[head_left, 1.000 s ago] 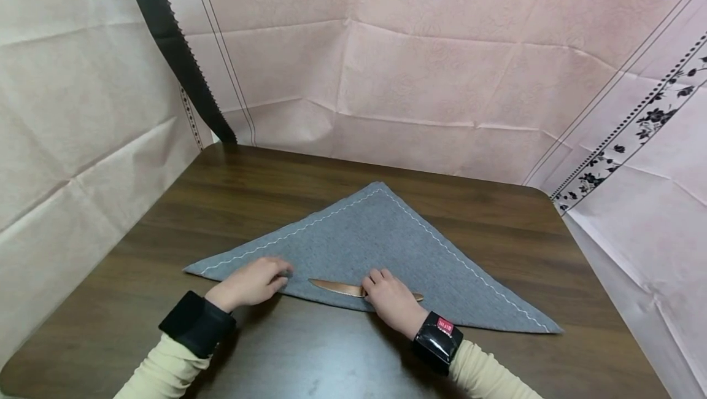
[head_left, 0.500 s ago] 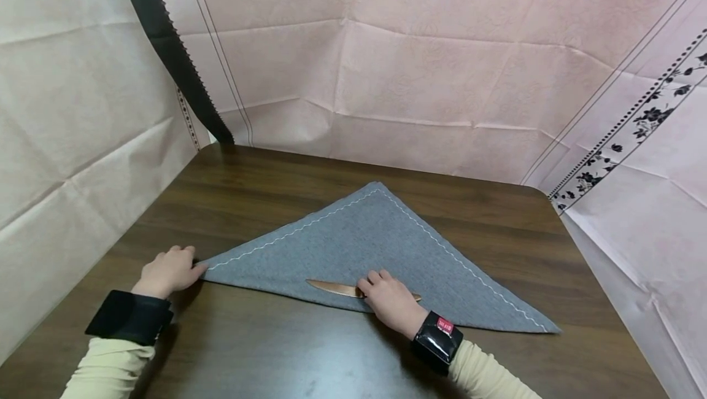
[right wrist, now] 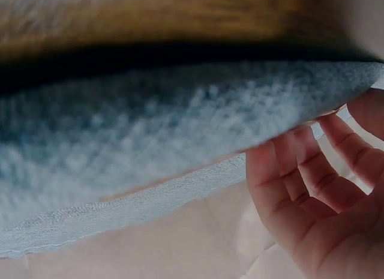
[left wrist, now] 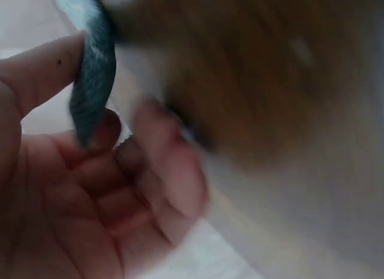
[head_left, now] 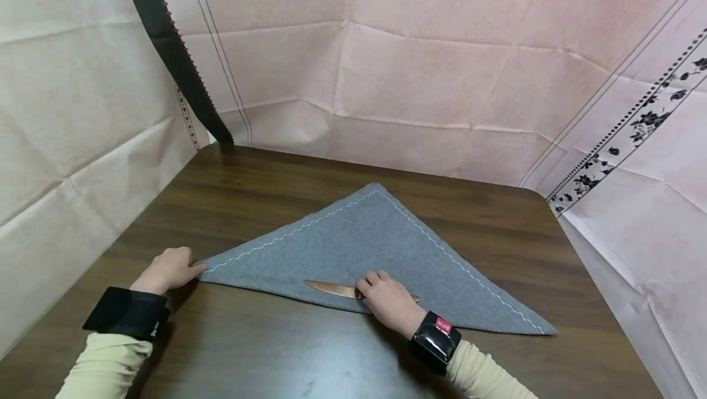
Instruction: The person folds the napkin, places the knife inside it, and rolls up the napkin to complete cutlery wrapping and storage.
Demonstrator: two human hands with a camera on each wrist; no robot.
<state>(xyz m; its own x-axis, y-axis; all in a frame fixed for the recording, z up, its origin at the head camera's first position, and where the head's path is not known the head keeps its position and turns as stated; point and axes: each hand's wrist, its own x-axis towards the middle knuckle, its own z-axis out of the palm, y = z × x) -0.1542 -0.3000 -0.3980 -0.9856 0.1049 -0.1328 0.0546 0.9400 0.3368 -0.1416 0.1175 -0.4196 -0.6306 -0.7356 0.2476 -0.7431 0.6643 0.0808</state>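
Note:
A grey cloth (head_left: 364, 239) folded into a triangle lies flat on a dark wooden table (head_left: 265, 350). A copper-coloured knife (head_left: 330, 288) lies on it along the near edge, blade pointing left. My right hand (head_left: 372, 279) rests over the knife's handle, fingertips pressing it onto the cloth. The right wrist view shows those loosely bent fingers (right wrist: 318, 189) against the cloth (right wrist: 150, 135). My left hand (head_left: 193, 267) is at the cloth's left corner. In the blurred left wrist view, the corner (left wrist: 93, 81) sits pinched between thumb and fingers (left wrist: 102, 135).
Pink paper sheets wall in the table at the back (head_left: 442, 67), left (head_left: 66, 129) and right (head_left: 652, 202). A black band (head_left: 166, 43) runs down the left rear corner. Bare wood shows in front of the cloth and behind it.
My left hand slid from beside the knife's tip out to the cloth's left corner and took hold of it. The right hand stayed on the knife.

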